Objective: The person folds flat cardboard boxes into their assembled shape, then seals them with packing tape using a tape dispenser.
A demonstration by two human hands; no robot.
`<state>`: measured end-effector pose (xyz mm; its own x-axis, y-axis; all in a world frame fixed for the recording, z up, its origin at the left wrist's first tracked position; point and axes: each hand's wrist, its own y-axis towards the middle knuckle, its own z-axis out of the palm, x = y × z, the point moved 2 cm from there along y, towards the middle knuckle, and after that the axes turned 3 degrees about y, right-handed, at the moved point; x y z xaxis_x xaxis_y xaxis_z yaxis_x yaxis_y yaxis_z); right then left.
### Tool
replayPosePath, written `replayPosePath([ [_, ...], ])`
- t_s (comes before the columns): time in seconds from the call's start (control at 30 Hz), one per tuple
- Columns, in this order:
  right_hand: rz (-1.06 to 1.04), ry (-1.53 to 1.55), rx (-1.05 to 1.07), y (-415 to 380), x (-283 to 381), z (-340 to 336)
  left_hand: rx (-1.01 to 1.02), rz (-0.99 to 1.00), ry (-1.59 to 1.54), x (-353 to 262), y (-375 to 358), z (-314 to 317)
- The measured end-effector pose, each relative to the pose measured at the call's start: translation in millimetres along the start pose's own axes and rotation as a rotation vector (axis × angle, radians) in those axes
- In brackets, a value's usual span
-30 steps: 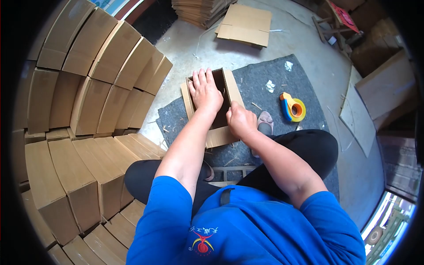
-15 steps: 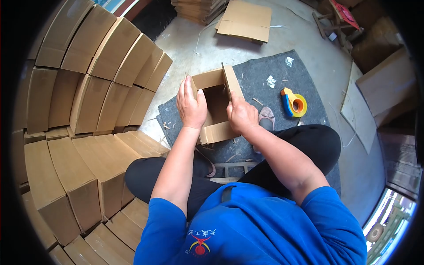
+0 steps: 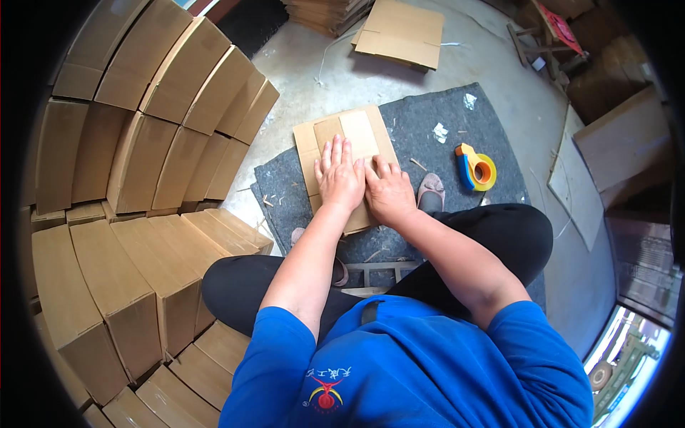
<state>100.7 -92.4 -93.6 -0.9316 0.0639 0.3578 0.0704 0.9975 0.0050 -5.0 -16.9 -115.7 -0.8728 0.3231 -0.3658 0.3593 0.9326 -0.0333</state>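
Note:
A cardboard box stands on the dark mat between my feet, its top flaps folded down. My left hand lies on the flaps with its fingers stretched forward. Beside it, my right hand rests on the right part of the box top, palm down, fingers a little apart. Neither hand grips anything. To the right on the mat is a tape dispenser in yellow and blue, with a roll of yellow tape.
Stacked closed boxes fill the left side. Flat cardboard lies on the floor ahead. The dark mat carries paper scraps. A wooden stool and leaning boards are at the right.
The box's upright flaps have been folded down and its opening is covered. Both hands have moved inward from the sides onto the top.

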Motion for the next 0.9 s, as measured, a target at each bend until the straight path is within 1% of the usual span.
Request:
replayPosePath([
  [0.1,-0.054,-0.038,-0.037,-6.8,5.5,-4.9,-0.033,0.051,0.069,6.0,-3.0,-2.6],
  [0.2,-0.073,-0.093,0.009,-8.0,7.6,-3.4,-0.014,0.047,0.120,6.2,-4.3,-0.9],
  [0.27,-0.045,-0.154,0.104,-0.2,7.8,-2.4,-0.009,0.051,0.143,4.1,-0.2,5.0],
  [0.3,-0.044,-0.154,0.103,3.6,8.1,-4.0,-0.010,0.058,0.170,3.3,2.4,6.5],
  [0.33,-0.040,-0.185,0.204,8.3,9.9,-9.1,-0.012,0.061,0.170,2.4,4.0,2.6],
  [0.37,-0.033,-0.215,0.304,12.7,10.8,-13.8,0.034,0.071,0.202,2.0,5.5,-1.1],
  [0.43,-0.053,-0.223,0.374,21.0,10.2,-19.9,0.109,0.092,0.245,1.4,9.3,-8.0],
  [0.47,-0.064,-0.161,0.451,30.2,5.6,-26.6,0.142,0.100,0.255,2.1,10.4,-11.5],
  [0.5,-0.076,-0.125,0.611,43.0,4.0,-48.4,0.185,0.096,0.273,-0.2,12.2,-17.6],
  [0.53,-0.109,-0.068,0.827,58.8,-5.3,-61.7,0.200,0.105,0.322,-2.2,13.4,-21.2],
  [0.57,-0.270,-0.082,0.869,70.1,-13.8,-79.4,0.216,0.114,0.368,-4.2,15.6,-23.9],
  [0.6,-0.323,-0.067,0.829,78.3,-21.2,-105.8,0.278,0.118,0.394,-8.2,19.3,-30.2],
  [0.63,-0.265,-0.083,0.783,81.4,-18.8,-145.8,0.331,0.120,0.414,-8.7,23.3,-32.5],
  [0.67,-0.161,-0.023,0.615,80.1,-25.1,-175.0,0.381,0.121,0.434,-10.2,28.3,-35.1],
  [0.7,-0.097,-0.022,0.492,80.6,-27.5,-199.9,0.513,0.083,0.446,-16.0,34.7,-42.5],
  [0.73,-0.120,0.057,0.337,80.8,-38.0,-215.1,0.512,0.084,0.446,-18.3,40.9,-45.7],
  [0.8,-0.097,0.256,0.171,78.7,-65.4,-227.8,0.668,0.072,0.482,-18.0,51.6,-47.4],
  [0.83,-0.075,0.304,0.102,80.1,-89.7,-216.1,0.701,0.071,0.479,-17.8,57.7,-46.5],
  [0.87,0.056,0.438,0.146,71.3,-99.8,-212.3,0.759,0.084,0.520,-20.0,63.2,-47.8],
  [0.9,0.128,0.507,0.223,68.1,-123.6,-195.8,0.820,0.105,0.559,-22.9,69.2,-47.9],
])
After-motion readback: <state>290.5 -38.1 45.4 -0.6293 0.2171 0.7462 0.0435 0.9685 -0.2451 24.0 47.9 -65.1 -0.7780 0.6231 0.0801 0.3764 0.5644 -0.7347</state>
